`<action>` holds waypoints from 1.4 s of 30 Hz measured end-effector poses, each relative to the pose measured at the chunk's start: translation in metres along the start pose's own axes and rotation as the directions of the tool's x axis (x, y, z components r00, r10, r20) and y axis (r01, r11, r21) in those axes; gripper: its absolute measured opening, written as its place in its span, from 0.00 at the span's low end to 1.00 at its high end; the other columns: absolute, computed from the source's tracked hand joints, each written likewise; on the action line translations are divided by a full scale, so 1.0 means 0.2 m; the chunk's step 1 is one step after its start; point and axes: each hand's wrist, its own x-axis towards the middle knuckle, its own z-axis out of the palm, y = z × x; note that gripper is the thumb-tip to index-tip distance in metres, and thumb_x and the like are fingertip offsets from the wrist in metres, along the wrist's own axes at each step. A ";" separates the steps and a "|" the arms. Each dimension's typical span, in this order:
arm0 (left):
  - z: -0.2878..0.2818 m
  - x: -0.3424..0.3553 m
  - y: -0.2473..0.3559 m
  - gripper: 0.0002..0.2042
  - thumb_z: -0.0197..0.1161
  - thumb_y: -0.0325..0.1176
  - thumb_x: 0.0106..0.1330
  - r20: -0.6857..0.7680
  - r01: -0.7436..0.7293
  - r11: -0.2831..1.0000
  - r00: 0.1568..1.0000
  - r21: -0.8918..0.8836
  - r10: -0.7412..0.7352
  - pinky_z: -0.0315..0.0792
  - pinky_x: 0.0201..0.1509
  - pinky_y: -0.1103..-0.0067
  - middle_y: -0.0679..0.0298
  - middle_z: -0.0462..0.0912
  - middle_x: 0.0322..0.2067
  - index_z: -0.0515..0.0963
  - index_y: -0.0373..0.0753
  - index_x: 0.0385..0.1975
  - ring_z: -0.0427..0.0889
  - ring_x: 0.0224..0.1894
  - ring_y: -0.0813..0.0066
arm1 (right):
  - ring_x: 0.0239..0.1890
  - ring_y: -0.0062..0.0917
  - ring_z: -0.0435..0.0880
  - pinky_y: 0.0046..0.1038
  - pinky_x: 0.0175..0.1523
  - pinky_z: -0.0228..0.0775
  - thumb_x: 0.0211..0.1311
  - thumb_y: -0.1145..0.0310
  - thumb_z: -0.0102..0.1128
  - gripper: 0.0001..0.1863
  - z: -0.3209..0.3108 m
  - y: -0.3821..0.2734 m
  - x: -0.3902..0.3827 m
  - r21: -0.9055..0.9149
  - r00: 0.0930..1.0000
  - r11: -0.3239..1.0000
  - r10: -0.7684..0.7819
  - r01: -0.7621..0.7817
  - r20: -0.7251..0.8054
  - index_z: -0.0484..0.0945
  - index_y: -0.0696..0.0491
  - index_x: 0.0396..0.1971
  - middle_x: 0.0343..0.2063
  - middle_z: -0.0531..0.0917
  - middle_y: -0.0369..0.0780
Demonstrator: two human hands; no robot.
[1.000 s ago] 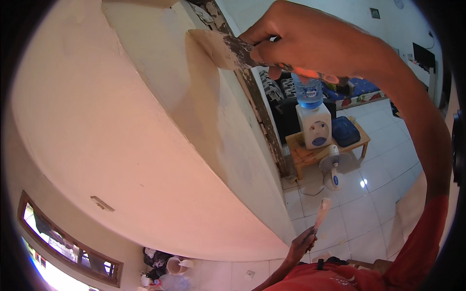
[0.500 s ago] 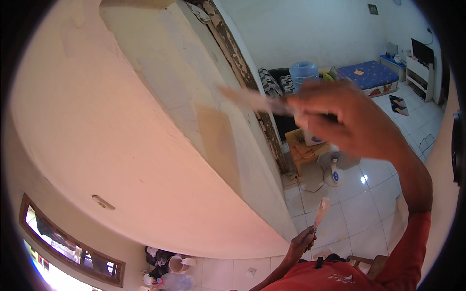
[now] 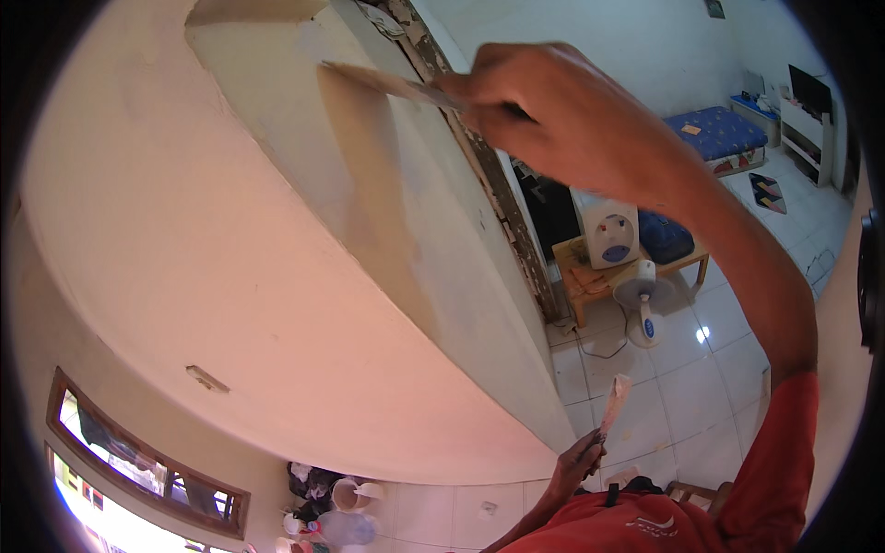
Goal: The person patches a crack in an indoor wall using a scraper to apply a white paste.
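Observation:
My right hand (image 3: 544,106) is closed around a putty knife (image 3: 392,85), raised high in front of me. The tip of its broad blade meets the pale wall strip (image 3: 442,267) beside the door frame. A darker tan band, which may be shadow or a fresh coat, runs down the strip below the blade. Low down near my body, my left hand (image 3: 586,453) grips the handle of a second putty knife (image 3: 615,403). That blade points upward and looks smeared with a pale paste.
A worn, peeling door frame (image 3: 479,170) borders the strip. Beyond it stand a low wooden table (image 3: 590,309) with a water dispenser (image 3: 612,235), a small fan (image 3: 645,300) and a blue mattress (image 3: 719,134). Buckets and bags (image 3: 346,502) lie at the lower left.
My right hand has swung up and left with its putty knife, bringing the blade onto the upper strip. My left hand has barely moved. The view has shifted slightly.

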 end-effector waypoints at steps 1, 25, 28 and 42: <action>-0.01 0.00 0.00 0.23 0.53 0.37 0.74 0.004 0.004 1.000 1.000 0.000 -0.004 0.62 0.26 0.90 0.70 0.76 0.33 0.65 0.35 0.66 0.68 0.27 0.89 | 0.26 0.32 0.79 0.35 0.37 0.71 0.63 0.72 0.54 0.14 0.00 -0.03 -0.05 0.002 0.999 0.999 -0.050 0.050 -0.006 0.82 0.59 0.46 0.26 0.78 0.45; 0.04 -0.02 0.04 0.22 0.53 0.36 0.74 -0.075 0.036 0.999 0.997 0.006 -0.035 0.62 0.27 0.89 0.71 0.77 0.33 0.66 0.35 0.65 0.67 0.26 0.90 | 0.35 0.40 0.82 0.42 0.42 0.72 0.59 0.74 0.55 0.17 0.14 0.01 -0.47 0.151 0.995 0.988 0.018 -0.033 0.100 0.82 0.53 0.49 0.34 0.79 0.45; 0.04 0.00 0.05 0.22 0.53 0.36 0.74 -0.080 0.024 1.000 0.996 0.014 -0.023 0.62 0.27 0.90 0.71 0.77 0.33 0.66 0.34 0.65 0.67 0.26 0.90 | 0.33 0.39 0.81 0.40 0.40 0.72 0.59 0.74 0.55 0.17 0.08 0.01 -0.61 0.238 0.954 0.958 0.088 -0.160 0.287 0.81 0.52 0.49 0.31 0.77 0.43; 0.03 -0.02 0.05 0.22 0.53 0.35 0.74 -0.141 0.138 0.990 0.981 0.003 -0.136 0.63 0.29 0.88 0.70 0.75 0.34 0.65 0.32 0.65 0.69 0.28 0.88 | 0.32 0.14 0.72 0.18 0.36 0.65 0.69 0.46 0.54 0.30 0.37 0.31 -0.74 0.800 0.875 0.395 0.369 -0.452 0.313 0.75 0.56 0.57 0.32 0.78 0.33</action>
